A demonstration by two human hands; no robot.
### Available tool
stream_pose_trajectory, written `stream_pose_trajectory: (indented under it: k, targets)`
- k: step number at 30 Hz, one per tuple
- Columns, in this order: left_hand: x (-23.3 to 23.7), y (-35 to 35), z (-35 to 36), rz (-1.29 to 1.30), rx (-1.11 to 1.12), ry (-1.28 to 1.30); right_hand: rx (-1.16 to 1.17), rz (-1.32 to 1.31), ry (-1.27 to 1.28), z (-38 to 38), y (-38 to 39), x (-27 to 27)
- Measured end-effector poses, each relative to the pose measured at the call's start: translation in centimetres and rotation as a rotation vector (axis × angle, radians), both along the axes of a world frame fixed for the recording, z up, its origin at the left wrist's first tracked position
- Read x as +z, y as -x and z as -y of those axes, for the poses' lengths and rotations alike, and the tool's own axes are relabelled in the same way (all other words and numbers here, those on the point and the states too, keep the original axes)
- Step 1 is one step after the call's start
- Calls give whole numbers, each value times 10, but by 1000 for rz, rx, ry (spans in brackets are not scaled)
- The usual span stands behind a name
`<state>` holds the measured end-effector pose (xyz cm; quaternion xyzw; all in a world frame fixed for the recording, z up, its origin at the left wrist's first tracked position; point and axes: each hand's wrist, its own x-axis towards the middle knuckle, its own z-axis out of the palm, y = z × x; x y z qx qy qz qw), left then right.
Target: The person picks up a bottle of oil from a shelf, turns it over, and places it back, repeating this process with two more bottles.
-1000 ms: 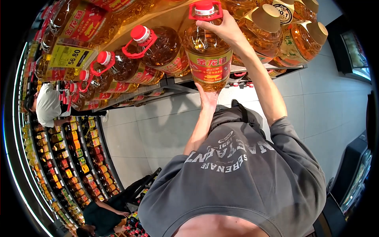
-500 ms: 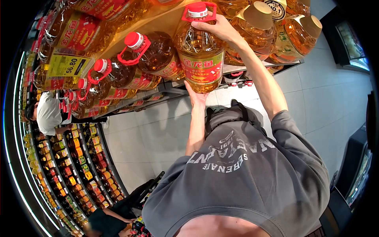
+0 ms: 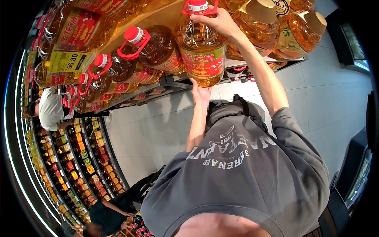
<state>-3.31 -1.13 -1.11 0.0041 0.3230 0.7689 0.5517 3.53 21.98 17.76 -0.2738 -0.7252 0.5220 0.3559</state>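
Note:
A large clear bottle of golden cooking oil [image 3: 202, 47] is between my hands at the front edge of the shelf. It has a red cap, a red carry handle and a red-and-green label facing me. My right hand [image 3: 217, 21] grips it near the neck and handle, thumb across the front and the other fingers mostly hidden behind. Under its base, my left hand [image 3: 202, 94] supports the bottle with the palm up; most of its fingers are out of sight. To the left stands a similar red-capped oil bottle [image 3: 158, 47].
Gold-capped oil bottles [image 3: 258, 25] stand at the right. A yellow price tag [image 3: 68, 62] reads 56.80. Tall shelves of bottles [image 3: 81, 154] line the left. One person in white [image 3: 51, 108] stands far left, another in dark clothing [image 3: 110, 215] lower left. Grey floor tiles [image 3: 136, 132] lie below.
My view has shifted slightly, so the shelf and bottles sit a little higher in it. Both hands keep their hold on the oil bottle, whose label seems turned slightly.

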Motion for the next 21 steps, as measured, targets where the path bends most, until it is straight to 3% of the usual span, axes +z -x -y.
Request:
stream_pose_trajectory:
  k: [6,9,11,18,21]
  targets:
    - [-1,-2,0,-42,19,20,-5,47,33,1,-2,2]
    - [-5,-2,-1,-29,47,47,-1,-39,24,2,1,1]
    - [-4,-3,-1,-53,28,24,52,-264,193,7,3,15]
    - [-5,-4,-1,-78,32,22,95,-278,232,3,3,11]
    - [-4,-4,-1,-75,22,6,120,-169,306,0,0,8]
